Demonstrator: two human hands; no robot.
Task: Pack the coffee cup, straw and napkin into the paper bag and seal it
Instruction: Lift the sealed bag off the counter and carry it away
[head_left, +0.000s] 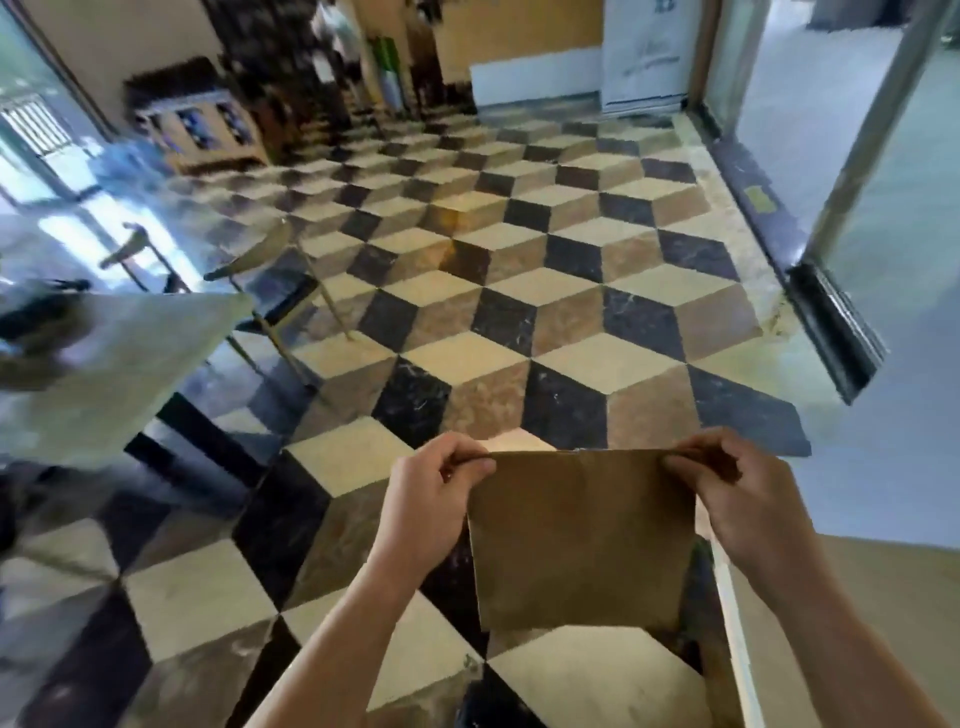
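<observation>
A flat brown paper bag hangs in the air in front of me, above the tiled floor. My left hand pinches its top left corner between thumb and fingers. At the top right corner my right hand pinches the bag's edge the same way. The bag's mouth faces up and looks nearly flat. No coffee cup, straw or napkin shows in the head view.
A pale table stands at the left, with blurred dark things on its far end. Behind it are light wooden chairs. A counter edge runs along the lower right. The floor carries a cube pattern; glass doors are at the right.
</observation>
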